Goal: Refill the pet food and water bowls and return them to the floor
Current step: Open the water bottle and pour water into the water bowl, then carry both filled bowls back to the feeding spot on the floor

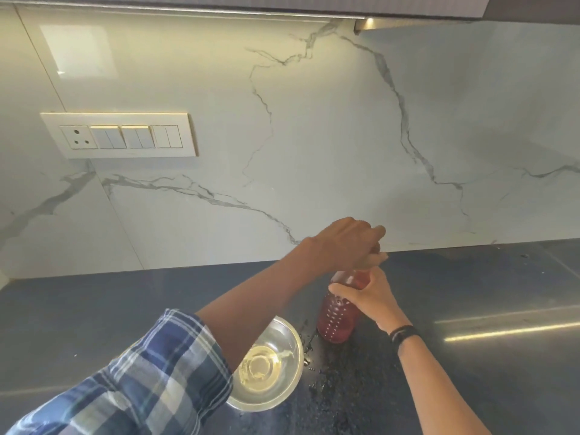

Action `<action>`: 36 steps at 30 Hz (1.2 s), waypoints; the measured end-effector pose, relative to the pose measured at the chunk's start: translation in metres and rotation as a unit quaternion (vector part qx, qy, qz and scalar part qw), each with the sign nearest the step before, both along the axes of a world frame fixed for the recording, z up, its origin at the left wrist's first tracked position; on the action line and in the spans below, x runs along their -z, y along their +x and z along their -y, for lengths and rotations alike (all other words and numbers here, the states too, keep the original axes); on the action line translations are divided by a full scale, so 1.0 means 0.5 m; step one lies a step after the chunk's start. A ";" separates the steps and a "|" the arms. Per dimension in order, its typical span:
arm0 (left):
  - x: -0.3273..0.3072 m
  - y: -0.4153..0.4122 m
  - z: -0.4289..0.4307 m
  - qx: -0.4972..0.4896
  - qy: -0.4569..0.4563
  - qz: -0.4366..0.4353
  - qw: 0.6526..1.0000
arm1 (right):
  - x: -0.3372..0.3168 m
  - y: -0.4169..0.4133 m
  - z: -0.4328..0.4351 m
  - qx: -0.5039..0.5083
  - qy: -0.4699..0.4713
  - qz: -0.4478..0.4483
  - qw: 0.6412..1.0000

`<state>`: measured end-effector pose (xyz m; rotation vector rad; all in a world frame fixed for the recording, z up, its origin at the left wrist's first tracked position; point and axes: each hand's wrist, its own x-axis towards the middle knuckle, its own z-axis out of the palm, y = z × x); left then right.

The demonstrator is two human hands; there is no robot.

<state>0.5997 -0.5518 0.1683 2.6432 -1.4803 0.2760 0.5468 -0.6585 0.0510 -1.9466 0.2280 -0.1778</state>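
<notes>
A red translucent water bottle (pixel 337 318) stands upright on the dark speckled counter (pixel 94 324). My right hand (pixel 367 296) grips its shoulder and neck from the right. Directly over the bottle's top, my left hand (pixel 348 243) has its fingers curled down around the cap, which the hand hides. Left of the bottle sits a steel bowl (pixel 282 340) holding clear water; my left forearm in a plaid sleeve covers part of its left side.
Water droplets (pixel 309 343) lie on the counter between bowl and bottle and in front of it. A white marble backsplash rises behind, with a switch and socket panel (pixel 119 135) at upper left. A cabinet underside runs along the top.
</notes>
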 end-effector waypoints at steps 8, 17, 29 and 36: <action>0.035 0.028 -0.065 -0.024 -0.115 -0.109 0.987 | 0.008 0.033 -0.017 0.004 -0.029 0.029 0.999; 0.143 0.006 -0.181 -0.166 -0.143 -0.194 0.956 | 0.011 0.071 -0.037 0.124 -0.041 0.096 0.987; 0.228 -0.048 -0.373 -0.280 -0.186 -0.221 0.915 | 0.008 0.118 -0.017 0.176 -0.042 0.060 0.982; 0.274 -0.094 -0.395 -0.327 -0.246 -0.220 0.885 | -0.007 0.074 -0.061 0.234 -0.038 0.017 0.971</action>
